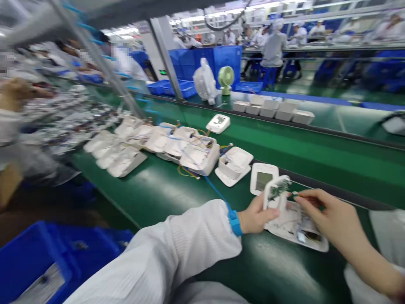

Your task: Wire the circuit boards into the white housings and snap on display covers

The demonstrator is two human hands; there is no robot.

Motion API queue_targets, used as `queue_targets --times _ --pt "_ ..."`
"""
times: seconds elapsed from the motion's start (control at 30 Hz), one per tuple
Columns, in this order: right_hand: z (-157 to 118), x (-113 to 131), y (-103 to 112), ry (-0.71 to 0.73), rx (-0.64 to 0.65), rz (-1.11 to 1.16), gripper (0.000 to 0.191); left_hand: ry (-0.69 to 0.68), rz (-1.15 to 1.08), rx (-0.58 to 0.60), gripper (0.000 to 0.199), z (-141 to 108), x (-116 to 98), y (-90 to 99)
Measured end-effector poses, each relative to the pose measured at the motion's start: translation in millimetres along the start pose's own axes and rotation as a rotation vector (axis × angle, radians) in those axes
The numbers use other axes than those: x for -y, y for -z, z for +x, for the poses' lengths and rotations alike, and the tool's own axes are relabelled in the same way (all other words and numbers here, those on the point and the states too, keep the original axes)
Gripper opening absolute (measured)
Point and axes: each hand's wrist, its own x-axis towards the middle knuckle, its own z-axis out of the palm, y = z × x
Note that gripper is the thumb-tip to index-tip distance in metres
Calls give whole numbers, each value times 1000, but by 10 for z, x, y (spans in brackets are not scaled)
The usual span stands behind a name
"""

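Observation:
My left hand (257,214) grips a white plastic housing half (272,190) by its edge, tilted up so the green circuit board (281,189) on its inner side shows. A blue wrist strap (234,222) circles that wrist. With thumb and forefinger, my right hand (329,215) pinches a small wire connector (295,194) beside the board. Below both hands lies the other white housing half (294,219), open side up, with wires and parts inside. Just behind, a white device with a grey display (263,179) rests on the bench.
White housings (199,154) with loose wires line the green bench (164,190) to the left. A blue coiled cord (209,181) runs from my wrist strap across them. Blue bins (34,253) stand at lower left. A green fan (225,79) is behind; co-workers sit around.

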Motion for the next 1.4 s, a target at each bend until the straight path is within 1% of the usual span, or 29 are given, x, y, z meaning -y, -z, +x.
queue_targets --times 0.03,0.1,0.17,0.27,0.33,0.43,0.5,0.57,0.67,0.73,0.83,0.9,1.1,1.27,1.4 --pt "2 22 13 33 28 -7 42 -5 4 6 82 -9 -3 6" --pt "-2 52 16 73 71 -38 34 -58 33 -32 73 -14 -3 26" --pt "-17 62 2 102 87 -102 27 -102 67 4 65 -11 -2 43" --pt "-45 61 -8 138 108 -196 19 -152 97 83 60 -14 -8 51" --pt "-51 63 5 155 115 -230 16 -162 92 101 56 -21 -12 49" --pt "-44 105 49 106 158 -218 13 -150 57 85 51 -25 -16 41" --pt "-48 174 78 37 220 -149 12 -140 46 59 52 -22 -22 32" --pt "-70 267 82 -3 250 -49 12 -131 57 25 55 -17 -34 21" --pt "-122 395 18 10 212 71 13 -107 109 -11 54 -16 -54 6" --pt "-147 433 -56 19 175 118 13 -81 116 -15 52 -19 -67 -5" --pt "-151 416 -152 -1 129 174 14 -41 55 -21 53 -22 -87 -27" --pt "-142 391 -184 -24 123 201 15 -22 18 -18 53 -20 -100 -42" --pt "-138 378 -184 -29 123 194 16 -23 -53 -11 51 -14 -108 -65" --pt "-160 367 -194 -29 117 167 15 23 -119 5 49 -16 -100 -79" --pt "-173 357 -203 -19 84 125 15 -19 -102 36 49 -10 -103 -78"
